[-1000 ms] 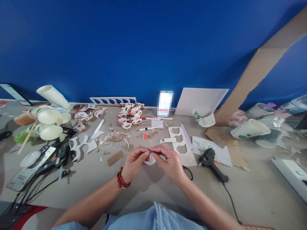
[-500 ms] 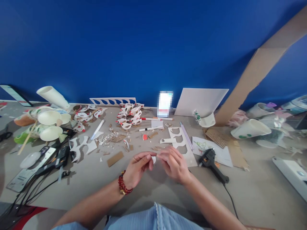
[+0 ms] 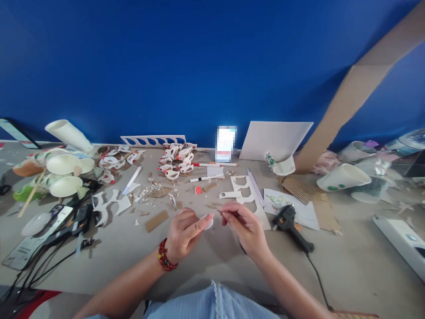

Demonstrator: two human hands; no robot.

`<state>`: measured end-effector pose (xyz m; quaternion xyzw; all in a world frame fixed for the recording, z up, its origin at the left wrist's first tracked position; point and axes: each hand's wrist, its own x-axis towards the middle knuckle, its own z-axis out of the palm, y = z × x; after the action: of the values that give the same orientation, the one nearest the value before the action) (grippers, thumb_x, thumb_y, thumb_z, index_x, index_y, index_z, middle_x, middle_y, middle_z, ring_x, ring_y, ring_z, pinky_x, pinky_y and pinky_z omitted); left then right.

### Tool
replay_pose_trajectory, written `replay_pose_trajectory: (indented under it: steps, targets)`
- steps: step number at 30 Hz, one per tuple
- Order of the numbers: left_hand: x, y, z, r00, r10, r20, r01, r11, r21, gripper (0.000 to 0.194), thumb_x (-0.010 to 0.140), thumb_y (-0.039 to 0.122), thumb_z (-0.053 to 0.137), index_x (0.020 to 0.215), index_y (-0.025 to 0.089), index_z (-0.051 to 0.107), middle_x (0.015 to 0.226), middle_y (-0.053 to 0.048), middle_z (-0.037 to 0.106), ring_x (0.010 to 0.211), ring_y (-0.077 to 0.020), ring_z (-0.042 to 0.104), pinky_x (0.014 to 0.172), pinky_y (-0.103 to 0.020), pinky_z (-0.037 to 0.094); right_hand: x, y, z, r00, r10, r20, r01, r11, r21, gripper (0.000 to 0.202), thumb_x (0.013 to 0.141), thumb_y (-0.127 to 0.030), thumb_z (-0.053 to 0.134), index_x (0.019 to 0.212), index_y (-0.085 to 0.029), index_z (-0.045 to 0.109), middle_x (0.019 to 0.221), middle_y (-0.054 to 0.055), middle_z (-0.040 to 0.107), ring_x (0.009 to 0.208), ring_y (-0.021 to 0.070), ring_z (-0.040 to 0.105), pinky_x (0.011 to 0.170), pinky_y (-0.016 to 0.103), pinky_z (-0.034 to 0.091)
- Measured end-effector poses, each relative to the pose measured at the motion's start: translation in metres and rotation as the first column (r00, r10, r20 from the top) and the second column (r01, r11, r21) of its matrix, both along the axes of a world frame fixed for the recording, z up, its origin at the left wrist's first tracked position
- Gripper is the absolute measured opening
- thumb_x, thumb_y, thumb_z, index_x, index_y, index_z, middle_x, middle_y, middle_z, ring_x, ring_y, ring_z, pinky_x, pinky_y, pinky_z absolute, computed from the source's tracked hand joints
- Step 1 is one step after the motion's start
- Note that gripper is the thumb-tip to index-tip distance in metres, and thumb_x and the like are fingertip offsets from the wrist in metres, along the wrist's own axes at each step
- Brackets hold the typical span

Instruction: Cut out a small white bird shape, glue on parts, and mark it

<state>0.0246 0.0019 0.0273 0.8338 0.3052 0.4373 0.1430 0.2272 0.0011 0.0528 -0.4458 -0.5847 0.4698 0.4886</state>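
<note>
My left hand [image 3: 186, 232], with a red beaded bracelet at the wrist, pinches a small white paper piece [image 3: 209, 223] between thumb and fingers. Just across a narrow gap, my right hand [image 3: 245, 227] has its thumb and forefinger pressed together on a thin brown sliver [image 3: 219, 212], too small to make out well. Both hands hover over the table's near middle. Beyond them lie a white sheet with cut-out holes [image 3: 262, 217], a small red piece [image 3: 198, 190] and a brown cardboard strip [image 3: 157, 221].
A black glue gun [image 3: 294, 228] with its cord lies right, beside a drawing [image 3: 277, 201]. White bird-like paper cutouts [image 3: 175, 159] cluster at the back near a lit phone [image 3: 226, 144]. Paper cups [image 3: 64, 164] and cables [image 3: 40, 261] occupy the left; a cardboard strip [image 3: 358, 97] leans right.
My hands have drawn slightly apart; the white piece now shows more in my left hand, and the brown sliver shows at my right fingertips. The view has shifted a little.
</note>
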Motion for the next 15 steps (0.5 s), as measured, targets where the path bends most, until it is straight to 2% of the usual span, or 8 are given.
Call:
replay_pose_trajectory:
  steps: [6,11,15]
  targets:
    - [-0.001,0.001,-0.001,0.996,0.002,-0.085,0.006,0.996,0.088,0.051,0.091,0.011,0.046,0.141,0.021,0.041,0.065,-0.001,0.060,0.064,-0.0163,0.051,0.071,-0.033,0.043,-0.005,-0.002,0.010,0.997,0.037,-0.066,-0.046,0.988,-0.145,0.014,0.087,-0.030,0.059,0.094,-0.020,0.067,0.082,0.003,0.065,0.065,0.0137,0.062,0.063,0.028,0.053]
    - [-0.001,0.002,-0.002,0.990,0.008,-0.141,0.007,0.994,0.105,0.050,0.091,0.013,0.045,0.140,0.020,0.042,0.064,-0.001,0.058,0.065,-0.0169,0.049,0.072,-0.034,0.043,-0.005,0.000,0.012,0.999,0.022,-0.049,-0.029,0.987,-0.157,0.015,0.086,-0.032,0.061,0.094,-0.019,0.063,0.073,0.001,0.064,0.062,0.0130,0.060,0.060,0.026,0.052]
    - [-0.001,0.003,-0.002,0.991,0.012,-0.135,0.000,0.996,0.093,0.050,0.090,0.011,0.046,0.140,0.019,0.042,0.062,-0.001,0.057,0.065,-0.0172,0.049,0.071,-0.034,0.043,-0.004,0.000,0.013,0.999,0.026,-0.025,-0.030,0.988,-0.153,0.015,0.087,-0.033,0.060,0.090,-0.019,0.065,0.075,0.003,0.065,0.066,0.0145,0.061,0.062,0.027,0.051]
